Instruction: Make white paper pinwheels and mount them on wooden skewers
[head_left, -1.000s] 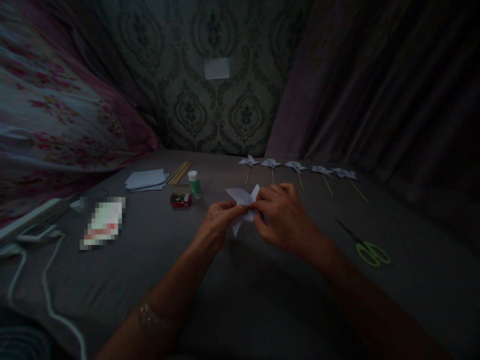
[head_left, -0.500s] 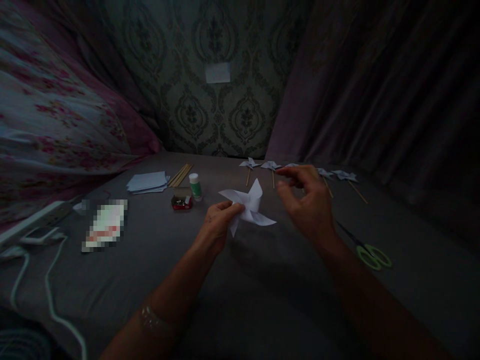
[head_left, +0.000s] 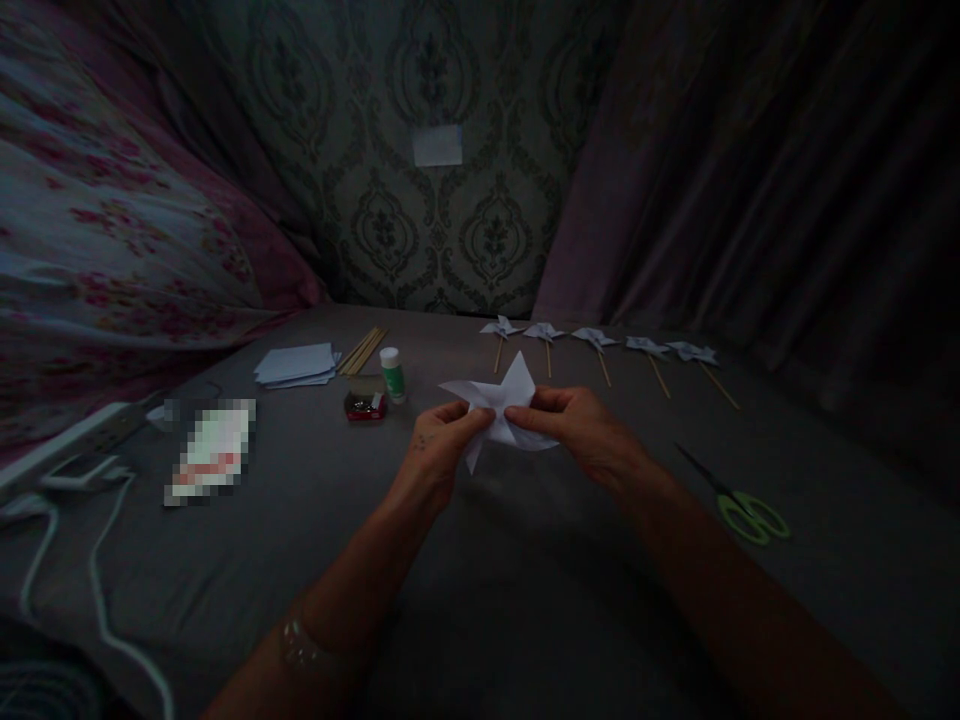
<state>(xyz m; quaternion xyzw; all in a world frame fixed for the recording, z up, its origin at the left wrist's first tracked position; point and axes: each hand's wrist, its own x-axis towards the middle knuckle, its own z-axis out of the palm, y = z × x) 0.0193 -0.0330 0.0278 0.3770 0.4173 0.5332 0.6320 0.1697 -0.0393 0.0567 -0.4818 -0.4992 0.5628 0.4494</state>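
A white paper pinwheel is held up in front of me, its folded blades pointing outward, with no stick visible on it. My left hand pinches it from the left, thumb near the centre. From the right, my right hand grips it too, the thumb pressed close to the middle and the fingers behind the paper. The two thumbtips almost meet. Beyond my left hand stand a glue stick with a white cap and a small open red box of shiny metal pins or tacks.
Several finished pinwheels on sticks lie in a row at the back right. Green-handled scissors rest at right. Back left are stacked white paper and wooden sticks. A power strip with white cables lies far left.
My right hand has come down and left from above the bed, closing on the pinwheel's right side. My left hand keeps its hold, nearly unmoved.
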